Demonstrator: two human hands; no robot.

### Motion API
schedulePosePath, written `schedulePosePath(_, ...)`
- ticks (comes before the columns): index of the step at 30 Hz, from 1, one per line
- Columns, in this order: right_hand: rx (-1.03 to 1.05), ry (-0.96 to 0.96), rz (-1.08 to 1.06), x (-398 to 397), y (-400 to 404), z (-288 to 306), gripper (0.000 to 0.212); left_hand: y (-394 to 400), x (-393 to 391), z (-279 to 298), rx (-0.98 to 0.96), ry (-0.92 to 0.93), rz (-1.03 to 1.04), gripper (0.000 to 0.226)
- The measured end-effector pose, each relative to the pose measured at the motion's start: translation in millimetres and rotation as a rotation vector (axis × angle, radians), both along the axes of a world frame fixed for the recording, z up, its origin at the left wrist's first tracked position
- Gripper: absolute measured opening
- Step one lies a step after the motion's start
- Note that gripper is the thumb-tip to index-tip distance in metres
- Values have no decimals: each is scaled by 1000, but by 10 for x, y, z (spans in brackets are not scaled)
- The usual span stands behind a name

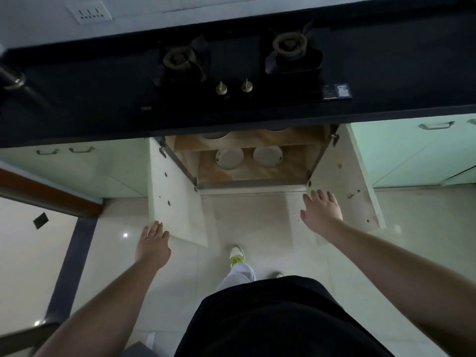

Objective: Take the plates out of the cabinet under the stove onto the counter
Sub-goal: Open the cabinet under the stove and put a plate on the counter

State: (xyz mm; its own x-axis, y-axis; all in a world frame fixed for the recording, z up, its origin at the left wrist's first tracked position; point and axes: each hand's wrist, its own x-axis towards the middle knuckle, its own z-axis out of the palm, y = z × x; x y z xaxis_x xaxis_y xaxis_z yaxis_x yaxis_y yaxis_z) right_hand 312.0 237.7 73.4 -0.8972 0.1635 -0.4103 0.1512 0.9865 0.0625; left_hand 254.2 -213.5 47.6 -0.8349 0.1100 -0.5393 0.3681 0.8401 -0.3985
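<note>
The cabinet under the stove stands open, its left door (177, 202) and right door (345, 181) swung out. Two white plates lie on its lower shelf, one on the left (229, 158) and one on the right (268, 156). Edges of two more plates (215, 135) show on the upper shelf, mostly hidden by the black counter (90, 104). My left hand (152, 244) is flat at the lower edge of the left door, fingers apart. My right hand (322, 211) is spread open beside the right door. Neither hand holds anything.
A black two-burner gas stove (239, 65) with two knobs sits in the counter. Pale green cabinet fronts with handles (435, 124) flank the opening. A brown door frame (51, 194) stands at left. My shoe (237, 255) is on the tiled floor below the cabinet.
</note>
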Motion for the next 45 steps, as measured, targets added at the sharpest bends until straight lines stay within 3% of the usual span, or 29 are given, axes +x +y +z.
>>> schedulePosePath(10, -62, 134, 110, -198, -664, 268, 52, -541, -111, 117, -9, -42, 119, 56)
schedulePosePath(25, -35, 115, 107, -272, -1459, 341, 55, -1154, -237, 149, 112, -16, 174, 51)
schedulePosePath(34, -29, 192, 52, -346, -1643, 445, 57, -669, -522, 255, 243, 57, -9, 49)
schedulePosePath(45, -3, 230, -66, -440, -1178, 503, 61, 649, -1051, 434, 434, 62, -259, 61)
